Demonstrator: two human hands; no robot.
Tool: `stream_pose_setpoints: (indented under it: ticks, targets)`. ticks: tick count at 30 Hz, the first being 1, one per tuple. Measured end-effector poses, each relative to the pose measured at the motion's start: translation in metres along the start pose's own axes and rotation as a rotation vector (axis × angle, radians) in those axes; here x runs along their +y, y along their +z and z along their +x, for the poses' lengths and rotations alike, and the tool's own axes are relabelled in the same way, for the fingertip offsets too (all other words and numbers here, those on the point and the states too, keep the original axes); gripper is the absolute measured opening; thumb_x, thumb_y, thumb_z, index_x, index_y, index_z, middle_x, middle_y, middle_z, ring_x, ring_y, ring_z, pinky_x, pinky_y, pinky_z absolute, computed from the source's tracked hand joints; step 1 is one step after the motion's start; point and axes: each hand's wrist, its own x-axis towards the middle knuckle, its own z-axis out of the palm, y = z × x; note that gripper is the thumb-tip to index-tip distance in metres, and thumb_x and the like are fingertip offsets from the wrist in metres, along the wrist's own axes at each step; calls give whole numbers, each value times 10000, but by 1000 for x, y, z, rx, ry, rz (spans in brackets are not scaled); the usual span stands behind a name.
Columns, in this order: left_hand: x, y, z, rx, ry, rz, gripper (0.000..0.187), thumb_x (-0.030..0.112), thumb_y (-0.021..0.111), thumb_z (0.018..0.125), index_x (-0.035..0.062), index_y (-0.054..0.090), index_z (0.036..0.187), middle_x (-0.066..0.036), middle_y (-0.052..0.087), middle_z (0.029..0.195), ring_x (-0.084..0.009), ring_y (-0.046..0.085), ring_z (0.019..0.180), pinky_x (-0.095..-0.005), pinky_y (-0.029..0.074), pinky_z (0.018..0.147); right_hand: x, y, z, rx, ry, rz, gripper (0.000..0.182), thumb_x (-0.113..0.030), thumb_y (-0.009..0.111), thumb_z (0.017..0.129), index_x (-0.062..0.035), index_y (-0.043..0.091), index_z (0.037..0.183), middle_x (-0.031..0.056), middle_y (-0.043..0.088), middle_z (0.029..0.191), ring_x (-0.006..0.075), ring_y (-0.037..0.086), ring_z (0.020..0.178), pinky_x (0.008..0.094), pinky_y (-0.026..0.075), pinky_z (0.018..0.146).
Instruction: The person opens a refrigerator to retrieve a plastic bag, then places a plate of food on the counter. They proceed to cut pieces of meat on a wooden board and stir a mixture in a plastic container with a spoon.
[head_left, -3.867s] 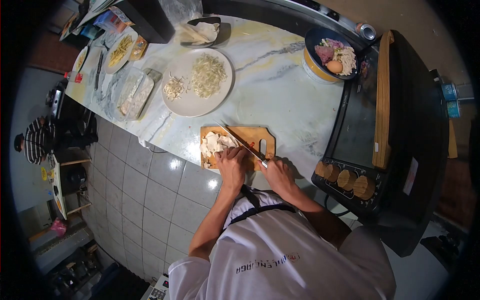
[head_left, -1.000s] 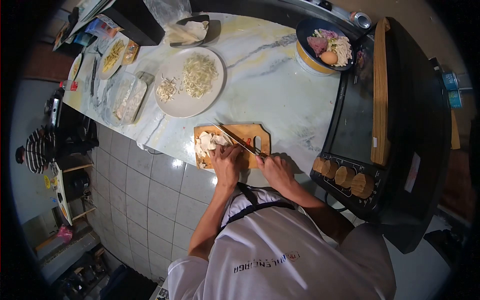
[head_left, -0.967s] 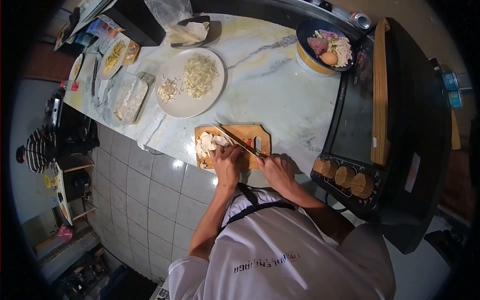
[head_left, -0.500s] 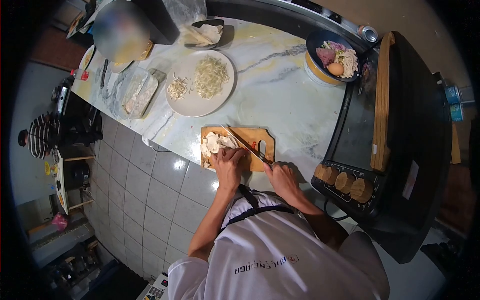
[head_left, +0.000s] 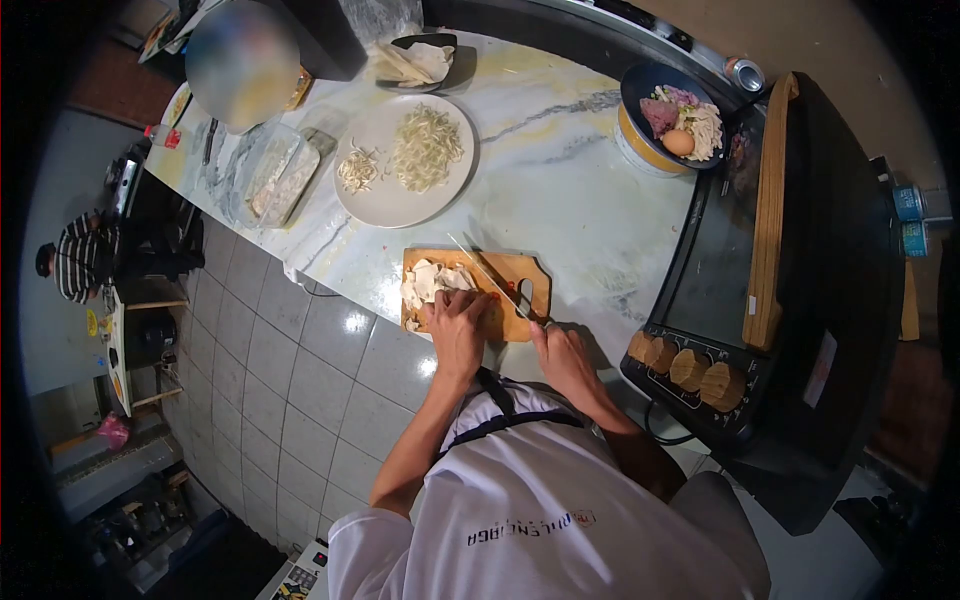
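Note:
A wooden cutting board [head_left: 532,262] lies near the counter's front edge. Pale sliced pieces [head_left: 428,280] are heaped on its left part. My left hand [head_left: 458,318] rests over the board beside this heap, fingers bent and pressed together; what lies beneath them is hidden. My right hand [head_left: 560,352] is closed round the handle of a knife [head_left: 487,272], whose blade slants up and left across the board. Small red bits lie near the blade. Behind the board stands a round plate [head_left: 400,208] with two piles of pale shreds.
A blue bowl [head_left: 632,90] with an egg and other food is at the back right, beside a black appliance [head_left: 715,255] with wooden knobs. Farther left are a clear container [head_left: 280,178] and a dark dish [head_left: 440,84]. A person [head_left: 85,255] in stripes is at far left.
The knife blade has shifted slightly right, a little away from the pale heap. My right hand still grips it. My left hand has barely moved.

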Motion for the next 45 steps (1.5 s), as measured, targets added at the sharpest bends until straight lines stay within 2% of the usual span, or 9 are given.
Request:
stream_pose_setpoints:
  ticks: [10, 19, 21, 25, 28, 30, 40, 42, 45]
  targets:
    - [1, 0, 1, -22, -3, 3, 265, 75, 599, 721, 189, 721, 927, 5, 619, 915, -213, 504, 871, -360, 335, 761, -11, -5, -5, -3, -26, 55, 570, -425, 352, 975, 69, 612, 855, 340, 581, 774, 505, 556, 821, 560, 432, 767]
    - [-2, 5, 0, -9, -22, -51, 229, 67, 644, 681, 159, 730, 872, -13, 626, 903, -238, 513, 895, -385, 340, 804, -1, 11, -2, 10, -18, 40, 576, -428, 358, 974, 71, 592, 807, 343, 573, 770, 510, 550, 802, 560, 428, 760]
    - [-2, 5, 0, 17, 7, -31, 259, 66, 593, 696, 172, 730, 888, 3, 621, 918, -223, 495, 873, -361, 330, 755, 0, 12, -2, 0, -9, 18, 573, -433, 370, 970, 67, 596, 805, 340, 576, 768, 505, 556, 787, 558, 433, 750]
    - [-3, 5, 0, 15, 18, -24, 271, 52, 594, 678, 163, 729, 885, 3, 623, 922, -225, 494, 875, -363, 329, 754, -4, 10, -4, 20, 11, 3, 572, -435, 376, 968, 58, 605, 792, 338, 578, 772, 497, 564, 779, 553, 439, 744]
    - [-2, 5, 0, -3, -15, -38, 179, 94, 652, 681, 140, 720, 840, -11, 623, 915, -242, 508, 889, -392, 334, 808, -8, 6, -5, 39, -15, -41, 562, -430, 384, 966, 47, 615, 779, 328, 584, 764, 490, 573, 761, 546, 449, 726]
    - [-3, 6, 0, 4, 7, -46, 243, 55, 599, 662, 135, 719, 857, -3, 623, 926, -232, 494, 876, -366, 326, 761, -11, 4, -6, 38, -19, -85, 551, -421, 389, 965, 41, 619, 774, 314, 591, 751, 479, 585, 751, 537, 459, 709]
    - [-2, 4, 2, 10, 29, -42, 214, 56, 589, 665, 110, 708, 835, -20, 622, 925, -236, 495, 874, -371, 323, 750, -20, 1, -9, 43, -5, -142, 527, -402, 407, 963, 29, 613, 740, 287, 603, 726, 465, 595, 724, 523, 469, 687]
    - [-3, 5, 1, -22, -10, -61, 178, 104, 626, 688, 120, 717, 840, -26, 617, 900, -269, 496, 893, -407, 320, 820, -19, 1, -8, 31, -1, -136, 520, -400, 409, 962, 24, 615, 742, 283, 602, 713, 459, 597, 718, 520, 469, 678]
    - [-2, 5, 1, -6, -5, -76, 195, 89, 620, 677, 120, 717, 843, -28, 615, 903, -268, 496, 893, -405, 324, 815, -17, 5, -8, 75, -43, -135, 522, -399, 411, 962, 24, 612, 730, 283, 601, 704, 457, 599, 702, 522, 470, 657]
